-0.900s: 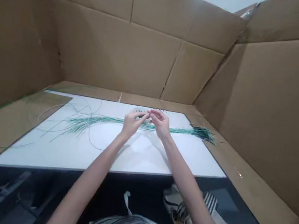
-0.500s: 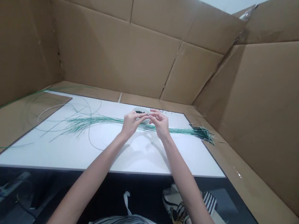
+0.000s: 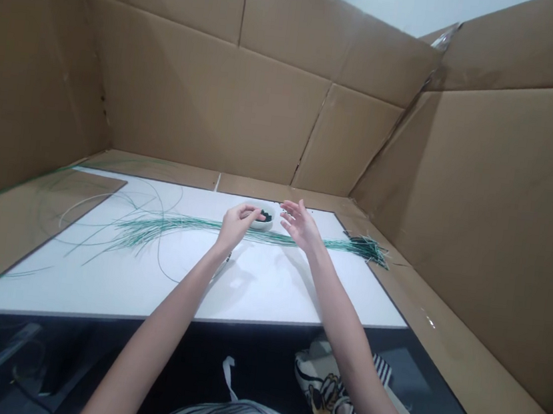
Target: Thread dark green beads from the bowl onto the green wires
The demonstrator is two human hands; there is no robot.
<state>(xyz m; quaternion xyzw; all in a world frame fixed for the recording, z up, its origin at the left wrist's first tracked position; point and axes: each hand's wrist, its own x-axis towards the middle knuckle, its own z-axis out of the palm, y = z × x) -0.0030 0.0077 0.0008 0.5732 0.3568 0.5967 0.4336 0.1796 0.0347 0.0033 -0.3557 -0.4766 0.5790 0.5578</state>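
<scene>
My left hand (image 3: 236,225) is closed in a pinch at the left rim of a white bowl (image 3: 265,226). What its fingers hold is too small to make out. Small black pieces (image 3: 266,216), perhaps beads, lie in the bowl. To the right of the bowl, my right hand (image 3: 300,225) is open, its fingers spread and nothing visible in them. Below both hands a long bundle of thin green wires (image 3: 188,223) runs across the white board (image 3: 109,294). Beside my left wrist shows a thin strand with dark spots (image 3: 223,266), partly hidden by the forearm.
Tall cardboard walls (image 3: 194,96) enclose the back and sides. The bundle's dense dark end (image 3: 369,250) reaches the board's right edge. Loose green wires curl over the left side. A patterned cloth item (image 3: 328,401) lies below the front edge on the right.
My hands have parted. The right hand has let go and spread its fingers, while the left has moved slightly left and stays pinched. More of the bowl shows between them.
</scene>
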